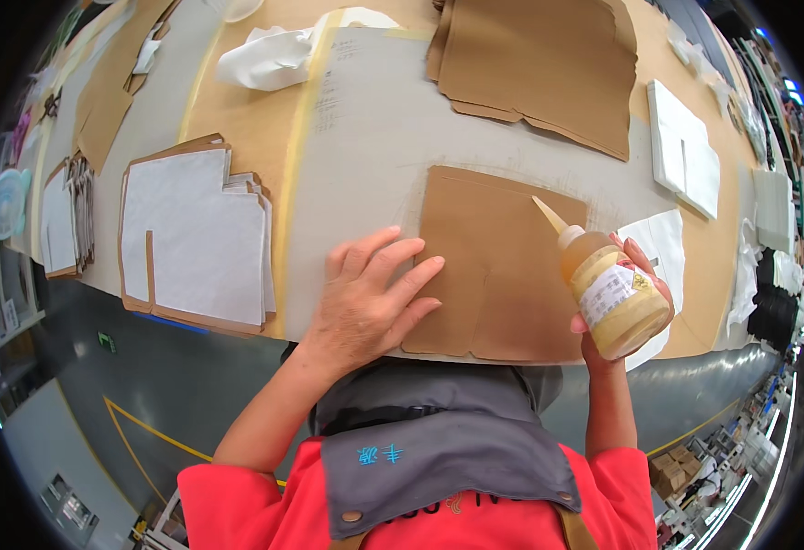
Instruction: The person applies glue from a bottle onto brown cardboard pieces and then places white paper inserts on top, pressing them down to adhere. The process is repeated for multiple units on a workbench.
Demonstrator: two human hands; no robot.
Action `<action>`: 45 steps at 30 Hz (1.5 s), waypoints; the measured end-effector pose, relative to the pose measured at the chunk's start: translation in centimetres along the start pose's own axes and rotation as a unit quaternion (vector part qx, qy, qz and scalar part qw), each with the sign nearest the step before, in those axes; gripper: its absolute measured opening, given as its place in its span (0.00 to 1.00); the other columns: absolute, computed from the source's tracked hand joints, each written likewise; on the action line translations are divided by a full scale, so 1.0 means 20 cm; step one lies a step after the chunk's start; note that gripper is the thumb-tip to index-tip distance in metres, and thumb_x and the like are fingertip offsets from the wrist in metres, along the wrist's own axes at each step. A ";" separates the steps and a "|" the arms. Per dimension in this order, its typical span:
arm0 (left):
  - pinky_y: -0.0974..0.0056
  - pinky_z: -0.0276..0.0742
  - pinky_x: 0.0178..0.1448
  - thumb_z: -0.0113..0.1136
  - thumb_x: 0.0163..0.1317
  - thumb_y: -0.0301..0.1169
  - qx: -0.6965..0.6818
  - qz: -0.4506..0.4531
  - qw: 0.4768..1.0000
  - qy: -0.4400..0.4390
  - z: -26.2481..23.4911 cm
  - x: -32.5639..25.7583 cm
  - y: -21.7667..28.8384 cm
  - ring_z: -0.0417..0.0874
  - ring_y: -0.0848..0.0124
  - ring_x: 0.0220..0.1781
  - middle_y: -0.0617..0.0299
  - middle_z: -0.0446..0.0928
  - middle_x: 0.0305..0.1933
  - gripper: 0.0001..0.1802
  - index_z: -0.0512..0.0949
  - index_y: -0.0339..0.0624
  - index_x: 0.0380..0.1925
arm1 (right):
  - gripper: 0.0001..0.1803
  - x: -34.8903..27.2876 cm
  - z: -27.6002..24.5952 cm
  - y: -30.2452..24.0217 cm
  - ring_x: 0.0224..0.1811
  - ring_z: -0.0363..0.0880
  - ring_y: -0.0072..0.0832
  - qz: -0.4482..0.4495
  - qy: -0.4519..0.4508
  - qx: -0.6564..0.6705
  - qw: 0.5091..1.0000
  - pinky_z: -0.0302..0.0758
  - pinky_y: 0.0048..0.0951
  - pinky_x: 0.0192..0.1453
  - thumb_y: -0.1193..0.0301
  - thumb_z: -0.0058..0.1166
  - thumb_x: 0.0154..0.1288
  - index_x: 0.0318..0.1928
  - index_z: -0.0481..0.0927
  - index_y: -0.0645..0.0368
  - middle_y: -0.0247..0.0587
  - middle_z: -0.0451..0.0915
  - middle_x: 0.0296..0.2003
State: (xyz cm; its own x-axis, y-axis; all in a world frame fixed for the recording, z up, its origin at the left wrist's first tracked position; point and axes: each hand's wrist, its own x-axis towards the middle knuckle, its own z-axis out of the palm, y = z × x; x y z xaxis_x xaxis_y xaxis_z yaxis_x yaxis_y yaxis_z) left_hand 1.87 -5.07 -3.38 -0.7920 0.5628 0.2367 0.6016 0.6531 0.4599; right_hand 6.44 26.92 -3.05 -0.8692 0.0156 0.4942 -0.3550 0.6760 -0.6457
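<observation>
A brown flat piece (503,266), like leather or fabric, lies in front of me at the near edge of the table. My left hand (365,293) rests at its left edge with fingers spread, the fingertips on or beside the piece. In my right hand (636,275) is a glue bottle (611,293), a clear squeeze bottle with amber contents, a white label and a long pointed nozzle. The bottle is tilted, its nozzle aimed up and left over the upper right part of the brown piece. Whether the tip touches the piece, I cannot tell.
Brown pieces (539,69) are stacked at the far side. On the left lies a pile of white pieces with brown edges (196,238). White folded pieces (682,151) lie at the right, and a white sheet (654,238) sits partly behind the bottle. Crumpled white paper (269,60) lies far left.
</observation>
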 end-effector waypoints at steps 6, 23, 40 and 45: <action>0.55 0.63 0.67 0.74 0.57 0.41 0.005 -0.010 1.000 -0.002 0.00 0.00 0.01 0.72 0.60 0.68 0.62 0.75 0.62 0.26 0.83 0.53 0.57 | 0.60 -0.05 -0.07 0.04 0.66 0.75 0.56 0.040 0.063 0.023 0.997 0.75 0.55 0.69 0.37 0.76 0.43 0.65 0.52 0.53 0.62 0.68 0.67; 0.55 0.63 0.68 0.73 0.57 0.38 0.026 -0.002 1.000 -0.002 0.00 0.01 0.02 0.74 0.58 0.67 0.60 0.76 0.61 0.26 0.82 0.50 0.58 | 0.60 -0.03 -0.17 -0.01 0.72 0.68 0.44 0.235 0.206 0.141 0.940 0.73 0.47 0.72 0.39 0.73 0.51 0.72 0.53 0.59 0.56 0.68 0.70; 0.54 0.62 0.69 0.71 0.59 0.37 0.042 -0.005 0.999 -0.003 0.00 0.00 0.03 0.72 0.56 0.69 0.56 0.71 0.67 0.25 0.82 0.51 0.58 | 0.63 -0.20 -0.25 -0.06 0.70 0.70 0.46 0.211 0.179 0.083 0.957 0.73 0.48 0.72 0.36 0.74 0.46 0.68 0.52 0.59 0.58 0.71 0.66; 0.54 0.63 0.69 0.69 0.61 0.35 0.038 -0.001 0.999 -0.001 0.00 0.00 0.03 0.73 0.56 0.69 0.56 0.72 0.67 0.23 0.82 0.50 0.58 | 0.62 -0.22 -0.28 -0.05 0.71 0.69 0.48 0.197 0.206 0.074 0.956 0.72 0.50 0.73 0.37 0.74 0.47 0.68 0.52 0.58 0.59 0.70 0.67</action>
State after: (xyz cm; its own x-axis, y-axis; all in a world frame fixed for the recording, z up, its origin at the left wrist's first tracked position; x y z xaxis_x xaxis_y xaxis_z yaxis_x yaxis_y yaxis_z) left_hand 2.12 -4.66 -3.15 -0.7930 0.5624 0.2341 0.6062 0.6905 0.3946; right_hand 12.60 30.25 -1.28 -0.7472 0.5561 0.3640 -0.0995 0.4479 -0.8885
